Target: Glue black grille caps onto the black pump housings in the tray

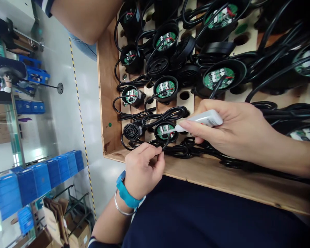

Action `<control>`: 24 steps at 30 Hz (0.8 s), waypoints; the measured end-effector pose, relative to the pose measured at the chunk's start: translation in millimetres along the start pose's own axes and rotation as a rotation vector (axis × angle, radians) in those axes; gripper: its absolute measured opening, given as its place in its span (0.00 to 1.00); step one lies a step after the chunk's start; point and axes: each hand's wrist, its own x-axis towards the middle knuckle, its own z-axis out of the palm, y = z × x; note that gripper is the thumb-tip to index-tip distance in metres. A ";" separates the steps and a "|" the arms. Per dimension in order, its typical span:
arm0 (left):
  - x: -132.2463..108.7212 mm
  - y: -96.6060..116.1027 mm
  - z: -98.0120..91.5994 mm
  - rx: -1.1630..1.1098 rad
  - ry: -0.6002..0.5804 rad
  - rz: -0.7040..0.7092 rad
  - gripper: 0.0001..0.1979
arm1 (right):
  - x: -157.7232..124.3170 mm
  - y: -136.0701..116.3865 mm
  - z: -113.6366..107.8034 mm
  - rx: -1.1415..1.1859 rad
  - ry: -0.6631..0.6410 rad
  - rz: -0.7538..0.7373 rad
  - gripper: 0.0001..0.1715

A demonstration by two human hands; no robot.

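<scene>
My right hand (229, 127) is wrapped around a small white squeeze bottle (208, 119). Its thin nozzle points left, with the tip over a green circuit board (161, 132) inside a round black housing (176, 137). I cannot tell whether the tip touches the board. Just below that housing, my left hand (144, 163) pinches a black cable (166, 144) that comes out of it. Coiled black cables (165, 115) lie beside the housing. To its left sits a black round part with a slotted face (132, 131).
A wooden crate (101, 100) holds several more open housings (166, 89) with boards and looped cables. Another person's arm (85, 17) reaches over its upper left corner. Blue bins (51, 172) and cardboard (53, 220) stand beyond a striped floor line (79, 103).
</scene>
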 end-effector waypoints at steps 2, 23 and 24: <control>-0.2 0.3 -0.1 -0.002 -0.002 -0.001 0.04 | -0.3 -0.2 0.0 0.019 -0.009 -0.011 0.22; 1.8 2.0 -1.4 0.008 -0.019 -0.004 0.05 | 0.8 -3.9 -1.1 0.069 -0.051 0.063 0.24; 1.8 2.2 -1.5 0.011 -0.019 -0.003 0.05 | 0.4 -3.4 -1.6 0.055 -0.042 0.058 0.24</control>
